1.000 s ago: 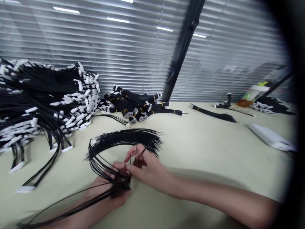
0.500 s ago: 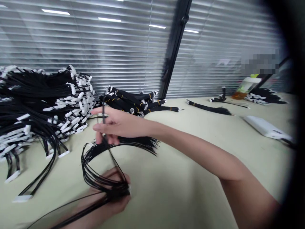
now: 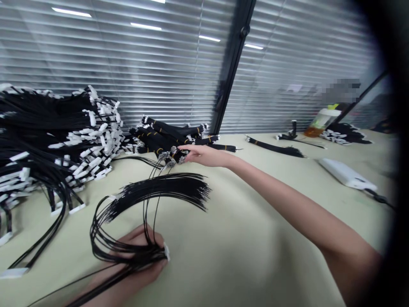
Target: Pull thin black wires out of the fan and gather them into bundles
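My left hand is closed round a wire harness near the bottom centre. Its white connector sticks out by the fingertips, and its black wires loop left or trail to the lower left. A few thin wires rise from the connector towards the back. My right hand reaches over the table to the pile of banded wire bundles, index finger stretched out beside their metal-tipped ends. No held thing shows in it. A fan of loose black wires lies between my hands.
A large heap of black harnesses with white connectors fills the left side. Farther right lie a single wire bundle, a white device with a cable, and a cup of amber liquid. Window blinds stand behind the table.
My right hand has moved from above the loose wires back and right to the banded bundles, leaving the wire it was handling. My left hand keeps its hold, shifted slightly left.
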`<state>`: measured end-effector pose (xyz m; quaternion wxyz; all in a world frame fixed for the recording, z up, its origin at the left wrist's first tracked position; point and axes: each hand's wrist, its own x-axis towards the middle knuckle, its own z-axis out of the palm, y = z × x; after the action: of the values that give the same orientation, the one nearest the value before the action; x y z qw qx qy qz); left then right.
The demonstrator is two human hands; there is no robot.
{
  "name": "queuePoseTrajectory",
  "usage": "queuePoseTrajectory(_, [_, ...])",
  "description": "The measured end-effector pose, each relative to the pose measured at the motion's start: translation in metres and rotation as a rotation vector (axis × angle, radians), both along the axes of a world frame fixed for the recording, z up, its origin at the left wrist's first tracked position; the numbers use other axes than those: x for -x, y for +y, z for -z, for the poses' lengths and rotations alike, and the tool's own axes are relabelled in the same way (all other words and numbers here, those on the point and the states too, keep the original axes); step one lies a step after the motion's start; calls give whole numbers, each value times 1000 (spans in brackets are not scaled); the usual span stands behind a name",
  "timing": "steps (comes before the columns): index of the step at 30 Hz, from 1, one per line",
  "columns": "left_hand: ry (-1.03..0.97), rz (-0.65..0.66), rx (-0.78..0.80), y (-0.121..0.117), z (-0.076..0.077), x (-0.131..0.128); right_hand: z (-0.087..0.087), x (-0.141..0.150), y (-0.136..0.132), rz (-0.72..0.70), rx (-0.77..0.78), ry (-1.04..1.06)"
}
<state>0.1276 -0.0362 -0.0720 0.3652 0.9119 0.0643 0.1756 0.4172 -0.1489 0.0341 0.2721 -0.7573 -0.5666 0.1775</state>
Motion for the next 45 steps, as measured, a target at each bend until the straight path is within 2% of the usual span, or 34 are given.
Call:
queuePoseTrajectory(2, [-42,-71,91,-1,-9,1,17,-13,-10,118,76,-89])
queuePoseTrajectory(6, [-94,-149,184,-5,-18,1,40,-20,-19,112,199,-221])
queuePoseTrajectory(12, [10,-130,181,-5,-3,0,57,-8,-8,146,196,-405])
queuePoseTrajectory(17, [-6,-37,-82,-3,-3,0,51,-7,1,101,214,-474])
queuePoseTrajectory(20, [-2,13,-33,-3,-8,0,40,-8,3,93,204,-518])
queuePoseTrajectory(25, [-18,16,4,-4,-10,1,27,-10,-2,97,206,-574])
queuePoseTrajectory(34, [-39,40,2,-2,-6,3,37,-8,-15,171,253,-690])
queuePoseTrajectory(37, [-40,57,-46,-2,-5,2,32,-9,-20,210,244,-699])
queuePoseTrajectory(40, [-34,75,-87,-2,-6,1,22,-16,-28,283,171,-533])
queuePoseTrajectory(42, [-17,81,-87,-2,-9,1,16,-23,-37,357,38,-243])
queuePoseTrajectory(45, [3,66,-77,-4,-12,0,12,-30,-51,479,-287,241])
